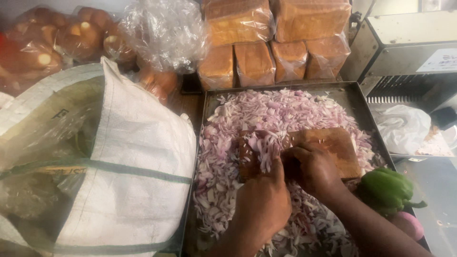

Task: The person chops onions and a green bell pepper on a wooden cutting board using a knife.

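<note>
1. A wooden chopping board (328, 147) lies in the middle of a shallow metal tray (354, 102) heaped with chopped pink onion (276, 112).
2. The left hand (262, 202) is curled over onion pieces at the board's near left edge; its grip is hidden.
3. The right hand (312, 169) rests closed on the board; what it holds is unclear.
4. A green capsicum (385, 188) sits right of the board, a white woven sack (128, 157) left of the tray, and bagged bread loaves (271, 59) behind it.

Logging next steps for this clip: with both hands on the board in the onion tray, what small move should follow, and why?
Probably push the cut onion off the board into the tray. A heap sits on the board's left end, right by the left hand and right hand, crowding the cutting surface.
</note>
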